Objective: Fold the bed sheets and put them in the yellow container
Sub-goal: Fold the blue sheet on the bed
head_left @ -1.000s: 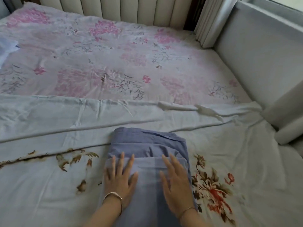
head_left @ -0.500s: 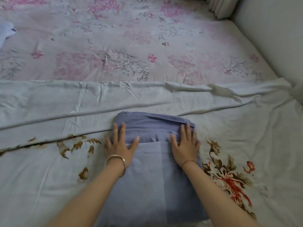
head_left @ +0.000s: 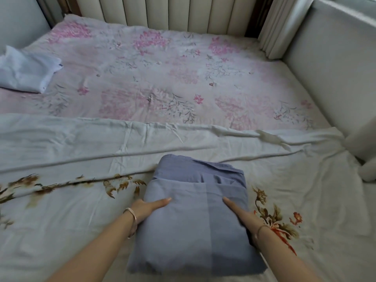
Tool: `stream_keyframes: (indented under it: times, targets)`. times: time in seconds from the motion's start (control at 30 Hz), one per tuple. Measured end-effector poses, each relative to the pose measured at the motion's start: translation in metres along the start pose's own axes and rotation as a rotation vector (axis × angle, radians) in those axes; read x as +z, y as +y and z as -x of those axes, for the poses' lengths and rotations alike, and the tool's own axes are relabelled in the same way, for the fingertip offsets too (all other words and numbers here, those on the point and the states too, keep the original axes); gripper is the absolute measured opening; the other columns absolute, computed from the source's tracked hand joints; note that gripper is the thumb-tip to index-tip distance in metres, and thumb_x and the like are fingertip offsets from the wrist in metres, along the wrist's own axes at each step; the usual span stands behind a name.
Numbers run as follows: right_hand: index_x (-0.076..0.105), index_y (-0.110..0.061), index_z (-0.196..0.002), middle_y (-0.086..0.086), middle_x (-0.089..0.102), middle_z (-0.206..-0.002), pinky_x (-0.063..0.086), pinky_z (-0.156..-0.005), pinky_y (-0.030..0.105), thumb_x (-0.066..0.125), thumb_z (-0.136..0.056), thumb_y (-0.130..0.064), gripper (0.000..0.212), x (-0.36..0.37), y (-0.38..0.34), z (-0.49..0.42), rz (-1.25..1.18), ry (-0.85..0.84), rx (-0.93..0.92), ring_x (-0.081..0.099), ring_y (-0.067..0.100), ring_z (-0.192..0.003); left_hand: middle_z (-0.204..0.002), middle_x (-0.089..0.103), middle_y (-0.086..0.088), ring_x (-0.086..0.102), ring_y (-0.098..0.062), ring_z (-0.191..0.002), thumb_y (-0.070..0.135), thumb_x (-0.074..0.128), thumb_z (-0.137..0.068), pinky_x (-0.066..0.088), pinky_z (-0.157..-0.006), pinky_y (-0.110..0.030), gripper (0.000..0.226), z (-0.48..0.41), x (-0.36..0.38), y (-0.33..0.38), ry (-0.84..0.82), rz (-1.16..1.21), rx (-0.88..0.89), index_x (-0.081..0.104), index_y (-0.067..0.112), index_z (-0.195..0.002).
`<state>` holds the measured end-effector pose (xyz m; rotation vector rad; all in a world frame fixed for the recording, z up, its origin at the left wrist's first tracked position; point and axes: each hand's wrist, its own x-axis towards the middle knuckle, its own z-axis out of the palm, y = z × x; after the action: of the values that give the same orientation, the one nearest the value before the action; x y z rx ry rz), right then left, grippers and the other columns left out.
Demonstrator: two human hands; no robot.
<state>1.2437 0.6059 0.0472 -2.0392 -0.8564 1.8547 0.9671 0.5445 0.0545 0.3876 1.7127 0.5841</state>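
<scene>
Edges first. A padded wall (head_left: 335,68) bounds the bed from 1 to 3 o'clock. The headboard (head_left: 183,13) stands at 12, and a curtain (head_left: 280,23) hangs in the corner between them. The white sheet (head_left: 81,220), printed with brown and red flowers, is spread over the near half of the bed. Its rumpled far hem runs from 9 to 3. Beyond it I see the pink sheet (head_left: 162,78) lying flat up to the headboard, with a white cloth (head_left: 26,70) on it at 10. There is open fabric on both sides of the bundle, more toward 9.

The blue sheet (head_left: 195,224) sits at 6, on the white sheet. It is folded into a thick rectangular bundle. Its layers are stepped at the far end, and one crease runs lengthwise down the top face.

The left hand (head_left: 149,206) clasps the bundle's left side, thumb on top and fingers hidden underneath. The right hand (head_left: 240,214) clasps the right side in the same way. There is a bracelet on each wrist.
</scene>
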Motion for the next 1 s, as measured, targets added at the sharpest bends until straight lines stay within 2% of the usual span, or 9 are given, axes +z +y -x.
stream_keyframes:
  times: [0.07, 0.2, 0.33, 0.4, 0.57, 0.73, 0.87, 0.93, 1.0]
  targets:
    - [0.057, -0.010, -0.121, 0.014, 0.069, -0.107, 0.051, -0.093, 0.044, 0.087, -0.027, -0.066, 0.114, 0.003, -0.019, 0.025, -0.005, -0.038, -0.022, 0.066, 0.032, -0.097, -0.098, 0.070, -0.009, 0.068, -0.025, -0.087, 0.055, 0.085, -0.025, 0.054, -0.073, -0.032, 0.105, 0.029, -0.021, 0.017, -0.016, 0.056, 0.043, 0.061, 0.005, -0.114]
    - [0.056, -0.012, -0.124, 0.014, 0.070, -0.106, 0.053, -0.090, 0.046, 0.089, -0.038, -0.061, 0.104, 0.026, -0.066, 0.097, -0.024, -0.156, -0.066, 0.068, 0.033, -0.095, -0.090, 0.074, -0.007, 0.072, -0.023, -0.082, 0.048, 0.086, -0.036, 0.056, -0.070, -0.030, 0.081, 0.107, -0.071, 0.049, -0.032, 0.125, 0.143, 0.069, 0.009, -0.106]
    - [0.066, -0.006, -0.110, 0.016, 0.073, -0.098, 0.052, -0.088, 0.042, 0.080, -0.052, -0.053, 0.075, 0.078, -0.123, 0.206, 0.070, -0.280, -0.161, 0.068, 0.032, -0.096, -0.092, 0.074, -0.006, 0.071, -0.023, -0.084, 0.055, 0.089, -0.032, 0.056, -0.081, -0.037, 0.090, 0.193, -0.155, 0.065, 0.052, 0.154, 0.211, 0.068, 0.010, -0.107]
    - [0.067, -0.004, -0.109, 0.018, 0.072, -0.099, 0.052, -0.088, 0.043, 0.080, -0.055, -0.048, 0.071, 0.107, -0.144, 0.248, 0.073, -0.319, -0.197, 0.067, 0.033, -0.096, -0.094, 0.074, -0.008, 0.071, -0.025, -0.086, 0.057, 0.089, -0.030, 0.056, -0.085, -0.040, 0.095, 0.227, -0.197, 0.068, 0.073, 0.179, 0.237, 0.067, 0.010, -0.109]
    - [0.065, -0.003, -0.108, 0.019, 0.072, -0.098, 0.053, -0.080, 0.043, 0.081, -0.057, -0.046, 0.068, 0.209, -0.166, 0.350, 0.118, -0.358, -0.301, 0.068, 0.034, -0.094, -0.093, 0.074, -0.009, 0.071, -0.025, -0.086, 0.051, 0.088, -0.032, 0.057, -0.078, -0.037, 0.087, 0.307, -0.317, 0.053, 0.091, 0.263, 0.389, 0.068, 0.012, -0.108]
    - [0.064, -0.003, -0.108, 0.017, 0.072, -0.096, 0.052, -0.066, 0.037, 0.078, -0.063, -0.046, 0.063, 0.321, -0.165, 0.421, 0.116, -0.388, -0.399, 0.068, 0.031, -0.092, -0.101, 0.072, -0.008, 0.069, -0.026, -0.094, 0.055, 0.089, -0.037, 0.052, -0.091, -0.042, 0.088, 0.350, -0.439, 0.026, 0.122, 0.284, 0.479, 0.067, 0.016, -0.113]
    - [0.065, -0.006, -0.105, 0.014, 0.073, -0.094, 0.052, -0.064, 0.036, 0.076, -0.062, -0.047, 0.060, 0.402, -0.165, 0.465, 0.136, -0.422, -0.460, 0.068, 0.029, -0.090, -0.093, 0.074, -0.008, 0.071, -0.025, -0.083, 0.043, 0.087, -0.054, 0.057, -0.070, -0.033, 0.068, 0.388, -0.517, 0.010, 0.157, 0.382, 0.571, 0.066, 0.016, -0.113]
    - [0.065, -0.007, -0.104, 0.013, 0.074, -0.090, 0.051, -0.063, 0.035, 0.074, -0.068, -0.046, 0.054, 0.438, -0.170, 0.481, 0.152, -0.465, -0.491, 0.068, 0.029, -0.088, -0.093, 0.074, -0.009, 0.071, -0.026, -0.084, 0.046, 0.086, -0.049, 0.056, -0.072, -0.034, 0.070, 0.403, -0.554, 0.004, 0.207, 0.414, 0.591, 0.067, 0.015, -0.109]
    - [0.065, -0.008, -0.099, 0.012, 0.074, -0.083, 0.050, -0.062, 0.035, 0.072, -0.071, -0.046, 0.048, 0.453, -0.175, 0.491, 0.144, -0.479, -0.518, 0.067, 0.029, -0.085, -0.095, 0.073, -0.008, 0.070, -0.026, -0.086, 0.046, 0.085, -0.058, 0.055, -0.073, -0.033, 0.063, 0.408, -0.570, 0.004, 0.227, 0.416, 0.596, 0.067, 0.015, -0.109]
